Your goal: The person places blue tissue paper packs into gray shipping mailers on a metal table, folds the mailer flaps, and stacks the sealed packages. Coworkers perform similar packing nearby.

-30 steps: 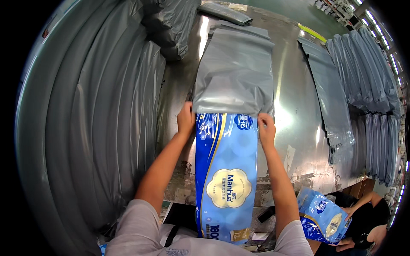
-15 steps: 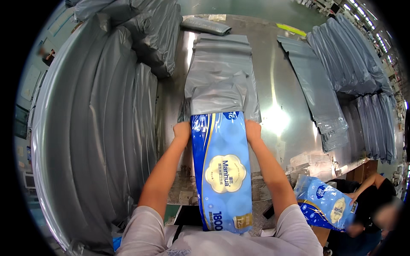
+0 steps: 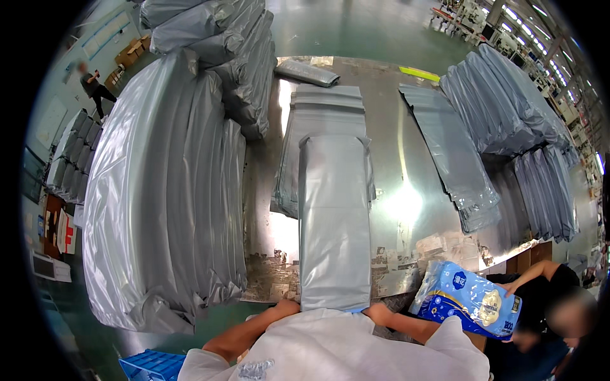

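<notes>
Left hand (image 3: pixel 287 307), right hand (image 3: pixel 379 312) beside grey bag (image 3: pixel 335 222), grips unclear, grey stacks (image 3: pixel 159 197) flanking, blue pack (image 3: pixel 467 303) at right

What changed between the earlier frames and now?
The grey bag came toward the person over the blue pack, which now shows only a sliver at its near end. The left hand and right hand moved from the pack's far end back to the body; their grip is unclear. Unchanged: the flat bag pile lies beyond; a co-worker holds another pack.
</notes>
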Motion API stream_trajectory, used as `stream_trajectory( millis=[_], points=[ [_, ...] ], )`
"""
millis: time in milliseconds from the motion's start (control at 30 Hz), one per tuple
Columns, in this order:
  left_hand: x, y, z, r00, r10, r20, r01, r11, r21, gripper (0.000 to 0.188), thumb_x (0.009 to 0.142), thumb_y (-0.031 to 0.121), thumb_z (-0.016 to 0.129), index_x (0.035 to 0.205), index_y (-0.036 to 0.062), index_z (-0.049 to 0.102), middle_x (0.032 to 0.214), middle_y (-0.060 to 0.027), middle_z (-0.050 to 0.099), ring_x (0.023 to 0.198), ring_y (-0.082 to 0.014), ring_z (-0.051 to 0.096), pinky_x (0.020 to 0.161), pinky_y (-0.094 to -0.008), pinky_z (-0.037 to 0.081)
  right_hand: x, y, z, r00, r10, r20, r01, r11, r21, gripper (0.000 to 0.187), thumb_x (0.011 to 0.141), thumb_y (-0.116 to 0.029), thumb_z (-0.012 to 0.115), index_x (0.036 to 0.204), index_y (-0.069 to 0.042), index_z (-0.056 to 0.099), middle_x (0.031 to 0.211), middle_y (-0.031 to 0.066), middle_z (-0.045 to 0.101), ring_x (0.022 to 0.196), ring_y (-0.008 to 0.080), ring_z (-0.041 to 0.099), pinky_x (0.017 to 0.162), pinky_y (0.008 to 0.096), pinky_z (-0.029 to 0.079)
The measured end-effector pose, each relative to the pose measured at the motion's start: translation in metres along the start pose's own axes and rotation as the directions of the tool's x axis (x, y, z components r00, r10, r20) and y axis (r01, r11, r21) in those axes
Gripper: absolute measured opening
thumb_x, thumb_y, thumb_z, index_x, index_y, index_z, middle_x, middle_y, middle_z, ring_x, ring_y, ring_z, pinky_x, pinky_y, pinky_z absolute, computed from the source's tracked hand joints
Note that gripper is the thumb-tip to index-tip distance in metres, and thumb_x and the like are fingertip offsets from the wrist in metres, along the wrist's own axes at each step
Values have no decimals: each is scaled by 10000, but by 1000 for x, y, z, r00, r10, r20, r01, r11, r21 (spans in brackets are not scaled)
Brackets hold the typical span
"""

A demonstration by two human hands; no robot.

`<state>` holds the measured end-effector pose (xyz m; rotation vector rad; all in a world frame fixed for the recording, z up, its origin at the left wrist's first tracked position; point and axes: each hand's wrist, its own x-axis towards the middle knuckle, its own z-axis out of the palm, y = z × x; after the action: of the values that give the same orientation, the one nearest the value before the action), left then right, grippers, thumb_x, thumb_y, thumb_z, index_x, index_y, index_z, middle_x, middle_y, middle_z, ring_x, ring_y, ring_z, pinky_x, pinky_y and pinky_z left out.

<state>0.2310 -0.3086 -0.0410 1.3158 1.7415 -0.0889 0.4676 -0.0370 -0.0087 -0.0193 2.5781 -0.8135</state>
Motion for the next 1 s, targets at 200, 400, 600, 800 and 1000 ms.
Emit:
stream_trajectory(
  millis=[200, 400, 600, 800, 1000],
  points=[
    [48, 35, -80, 910, 154, -385, -198, 977, -77, 346, 754, 318, 489, 919, 36, 603, 943, -228, 580, 881, -376, 553, 777, -407, 431, 60, -45, -63, 919, -222, -326, 278, 950, 139, 278, 839, -318, 445, 895, -67, 551, 871, 159, 570, 810, 334, 552, 680, 398, 446],
    [32, 34, -142, 808, 250, -534, -232, 967, 101, 369, 792, 376, 498, 702, 35, 607, 726, -180, 594, 687, -356, 569, 587, -424, 448, 89, -33, -84, 749, -329, -575, 360, 931, -64, 314, 796, -282, 545, 599, -40, 513, 626, 147, 511, 648, 322, 513, 602, 405, 403],
    [-21, -93, -1, 874, -390, -290, -152, 347, -926, 294, 838, 262, 488, 728, 3, 573, 630, -177, 556, 563, -328, 540, 565, -389, 450, 39, 21, -12, 818, 507, -271, -55, 538, 841, 364, 851, -324, 518, 682, -4, 553, 697, 76, 602, 635, 159, 556, 594, 285, 445],
    [-51, 4, -51, 346, -260, -901, -147, 934, -326, 148, 814, 169, 531, 794, 26, 563, 753, -133, 564, 706, -291, 553, 637, -345, 443, 34, 17, 2, 872, 450, -193, 36, 333, 942, 243, 886, -224, 465, 899, -6, 572, 839, 31, 632, 710, 76, 555, 654, 225, 443],
    [22, 115, -116, 537, 344, -770, -524, 851, 14, 165, 780, 118, 556, 931, 56, 530, 866, -96, 547, 803, -297, 540, 661, -363, 427, 32, 15, -1, 891, 399, -216, 48, 389, 920, 224, 898, -169, 424, 969, -9, 563, 889, 27, 626, 792, 76, 560, 719, 214, 432]
  ],
)
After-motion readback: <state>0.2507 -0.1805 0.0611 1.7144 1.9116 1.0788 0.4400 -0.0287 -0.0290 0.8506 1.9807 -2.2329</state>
